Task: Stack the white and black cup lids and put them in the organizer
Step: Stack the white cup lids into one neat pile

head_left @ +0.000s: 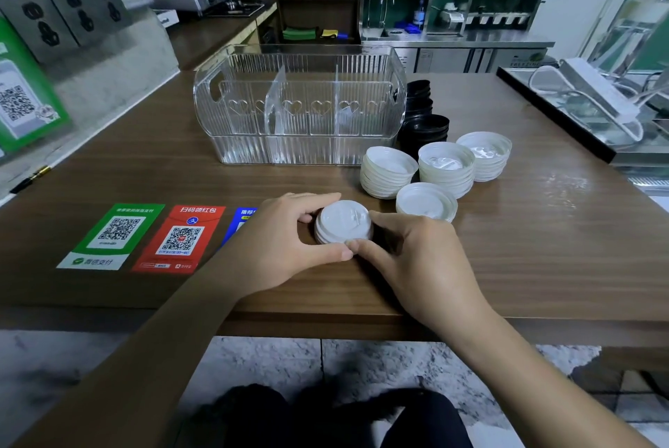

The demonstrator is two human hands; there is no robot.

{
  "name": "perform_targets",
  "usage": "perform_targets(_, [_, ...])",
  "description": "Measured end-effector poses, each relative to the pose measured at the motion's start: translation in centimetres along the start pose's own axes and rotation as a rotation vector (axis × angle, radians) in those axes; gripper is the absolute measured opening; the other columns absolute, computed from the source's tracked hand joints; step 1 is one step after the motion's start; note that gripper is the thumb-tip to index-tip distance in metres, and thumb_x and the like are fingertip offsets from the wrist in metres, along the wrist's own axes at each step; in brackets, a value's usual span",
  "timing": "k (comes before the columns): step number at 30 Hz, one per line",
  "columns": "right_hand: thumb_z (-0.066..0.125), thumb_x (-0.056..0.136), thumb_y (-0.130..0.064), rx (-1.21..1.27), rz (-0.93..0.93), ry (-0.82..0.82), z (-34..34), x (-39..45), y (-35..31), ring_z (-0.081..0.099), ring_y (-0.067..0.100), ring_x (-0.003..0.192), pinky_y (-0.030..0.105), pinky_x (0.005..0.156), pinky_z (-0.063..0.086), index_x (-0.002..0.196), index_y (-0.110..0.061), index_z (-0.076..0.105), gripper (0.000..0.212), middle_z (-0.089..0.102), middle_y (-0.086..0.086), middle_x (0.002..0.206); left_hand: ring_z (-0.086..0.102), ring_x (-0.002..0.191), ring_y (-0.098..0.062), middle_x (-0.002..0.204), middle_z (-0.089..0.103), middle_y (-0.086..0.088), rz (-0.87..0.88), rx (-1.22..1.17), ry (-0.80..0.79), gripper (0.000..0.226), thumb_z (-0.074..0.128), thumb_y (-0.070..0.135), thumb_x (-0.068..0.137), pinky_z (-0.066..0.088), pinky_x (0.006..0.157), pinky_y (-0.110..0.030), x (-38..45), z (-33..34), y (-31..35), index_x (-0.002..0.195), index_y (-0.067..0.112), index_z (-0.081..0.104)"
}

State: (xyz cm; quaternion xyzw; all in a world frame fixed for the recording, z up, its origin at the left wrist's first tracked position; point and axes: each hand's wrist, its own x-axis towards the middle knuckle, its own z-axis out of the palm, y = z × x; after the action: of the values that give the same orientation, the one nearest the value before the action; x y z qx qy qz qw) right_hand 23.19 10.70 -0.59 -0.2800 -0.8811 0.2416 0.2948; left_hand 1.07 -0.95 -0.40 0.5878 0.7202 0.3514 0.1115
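Gripping a small white lid stack (pixel 343 222) with both hands, left hand (pixel 286 244) and right hand (pixel 416 259) curled around it, we still have the clear organizer (pixel 300 103) empty and many lids unsorted.

Two hands hold a small stack of white lids (pixel 343 222) on the brown table (pixel 543 248). The left hand (pixel 286 248) and right hand (pixel 416 259) wrap around it. Far behind sits a clear organizer (pixel 300 103). More white lid stacks (pixel 446 167) and black lids (pixel 421 121) wait to the right.
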Motion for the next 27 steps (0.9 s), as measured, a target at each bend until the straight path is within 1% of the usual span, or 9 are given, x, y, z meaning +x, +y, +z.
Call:
perform_targets(2, [0.063, 0.095, -0.070, -0.025, 0.016, 0.004, 0.1, 0.1, 0.2, 0.072, 0.013, 0.086, 0.043, 0.076, 0.059, 0.106, -0.023, 0.077, 0.050, 0.080, -0.006, 0.093, 0.060, 0.132, 0.008, 0.147, 0.064, 0.023, -0.008, 0.007, -0.007, 0.092, 0.098, 0.066, 0.078, 0.044, 0.117, -0.020, 0.0, -0.1, -0.1, 0.161, 0.048, 0.062])
perform_targets(4, [0.060, 0.094, -0.073, -0.076, 0.028, 0.012, 0.1, 0.0, 0.1, 0.070, 0.011, 0.082, 0.042, 0.072, 0.058, 0.101, -0.024, 0.076, 0.052, 0.078, -0.008, 0.090, 0.055, 0.130, 0.016, 0.144, 0.059, 0.021, -0.022, 0.003, -0.020, 0.090, 0.097, 0.063, 0.080, 0.038, 0.112, -0.008, 0.1, -0.1, -0.1, 0.162, 0.049, 0.060])
perform_targets(8, [0.064, 0.097, -0.068, -0.092, 0.016, 0.019, 0.0, -0.4, -0.4, 0.067, 0.011, 0.079, 0.043, 0.070, 0.057, 0.100, -0.028, 0.075, 0.041, 0.075, -0.012, 0.085, 0.055, 0.123, 0.018, 0.141, 0.059, 0.021, -0.025, 0.027, -0.034, 0.089, 0.093, 0.064, 0.086, 0.039, 0.102, -0.004, -0.2, -0.1, -0.1, 0.165, 0.049, 0.055])
perform_targets(10, [0.066, 0.099, -0.065, -0.070, 0.012, 0.011, -0.2, -0.4, -0.6, 0.069, 0.011, 0.080, 0.042, 0.071, 0.058, 0.104, -0.030, 0.076, 0.036, 0.077, -0.011, 0.088, 0.052, 0.125, 0.020, 0.135, 0.059, 0.030, -0.009, 0.016, -0.030, 0.083, 0.093, 0.059, 0.087, 0.039, 0.099, -0.001, -0.2, -0.1, 0.2, 0.162, 0.045, 0.059])
perform_targets(14, [0.083, 0.096, -0.042, -0.010, 0.008, 0.104, -0.5, -0.8, -0.9, 0.071, 0.014, 0.081, 0.042, 0.075, 0.060, 0.105, -0.029, 0.078, 0.017, 0.079, -0.009, 0.089, 0.054, 0.130, 0.008, 0.131, 0.063, 0.036, 0.049, 0.033, -0.005, 0.081, 0.092, 0.054, 0.088, 0.039, 0.100, -0.002, 0.0, 0.1, 0.5, 0.161, 0.034, 0.062])
perform_targets(16, [0.087, 0.093, -0.029, -0.045, -0.038, 0.185, -0.6, -0.9, -0.7, 0.072, 0.016, 0.089, 0.042, 0.079, 0.060, 0.113, -0.029, 0.080, 0.021, 0.080, -0.013, 0.101, 0.055, 0.130, 0.004, 0.130, 0.064, 0.034, 0.050, 0.025, 0.001, 0.079, 0.093, 0.051, 0.088, 0.040, 0.100, -0.003, 0.1, 0.2, 0.3, 0.159, 0.035, 0.063])
perform_targets(20, [0.089, 0.089, -0.027, -0.395, -0.162, 0.320, -1.9, -0.3, 1.7, 0.062, 0.037, 0.099, 0.048, 0.082, 0.048, 0.113, -0.018, 0.082, 0.027, 0.074, 0.002, 0.117, 0.056, 0.132, 0.001, 0.133, 0.065, 0.031, 0.054, 0.002, -0.005, 0.073, 0.094, 0.047, 0.091, 0.041, 0.100, -0.006, 0.2, 0.3, 0.0, 0.156, 0.038, 0.063])
perform_targets(23, [0.088, 0.090, -0.037, -0.490, -0.099, 0.323, -2.9, -0.1, 3.4, 0.058, 0.037, 0.101, 0.043, 0.079, 0.034, 0.104, -0.020, 0.084, 0.022, 0.070, 0.003, 0.112, 0.058, 0.135, -0.001, 0.136, 0.065, 0.033, 0.057, 0.000, -0.003, 0.071, 0.094, 0.046, 0.092, 0.043, 0.102, -0.008, 0.2, 0.3, -0.1, 0.155, 0.040, 0.062])
perform_targets(27, [0.084, 0.096, -0.032, -0.493, -0.111, 0.312, -2.8, -0.1, 3.9, 0.054, 0.032, 0.091, 0.038, 0.078, 0.022, 0.086, -0.020, 0.083, 0.016, 0.069, -0.003, 0.096, 0.057, 0.138, 0.001, 0.138, 0.061, 0.040, 0.051, 0.007, 0.008, 0.074, 0.093, 0.045, 0.093, 0.040, 0.103, -0.002, 0.1, 0.2, -0.1, 0.159, 0.040, 0.060])
